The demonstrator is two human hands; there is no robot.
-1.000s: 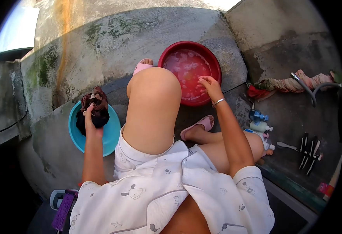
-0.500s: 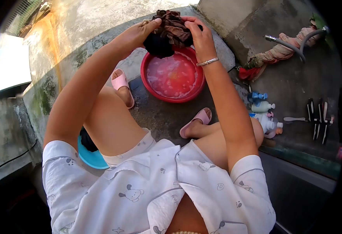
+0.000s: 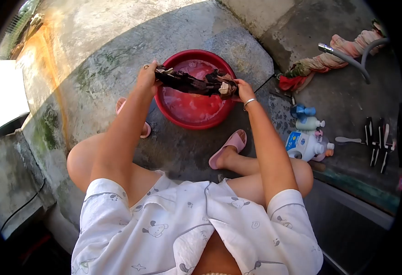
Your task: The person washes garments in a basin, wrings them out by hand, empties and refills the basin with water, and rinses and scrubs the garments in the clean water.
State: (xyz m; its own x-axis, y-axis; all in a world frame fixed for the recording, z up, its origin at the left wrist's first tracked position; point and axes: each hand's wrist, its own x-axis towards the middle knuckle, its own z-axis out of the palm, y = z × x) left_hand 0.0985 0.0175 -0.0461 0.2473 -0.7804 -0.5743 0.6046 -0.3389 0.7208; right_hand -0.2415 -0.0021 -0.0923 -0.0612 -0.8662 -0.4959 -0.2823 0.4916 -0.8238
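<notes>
A dark brown and black piece of clothing [image 3: 194, 85] is stretched sideways over a red basin [image 3: 200, 124]. My left hand [image 3: 147, 75] is closed around its left end, near the basin's left rim. At the other end, my right hand [image 3: 243, 90] grips the cloth beside the right rim; a pale patch shows on the cloth there. Beneath the garment, the basin holds soapy, foamy water [image 3: 191, 107]. The exact kind of garment cannot be made out.
To the right, several bottles [image 3: 308, 123] stand by a ledge, with a white-handled brush [image 3: 347, 140] and dark slim tools [image 3: 378, 142] beyond. A grey faucet [image 3: 347, 57] overhangs a twisted cloth [image 3: 324, 64]. Pink slippers [image 3: 228, 149] are on my feet near the basin.
Both hands have come down and moved apart. The bunched clothing is now drawn out lengthwise across the basin. The blue tub at my left has gone out of sight.
</notes>
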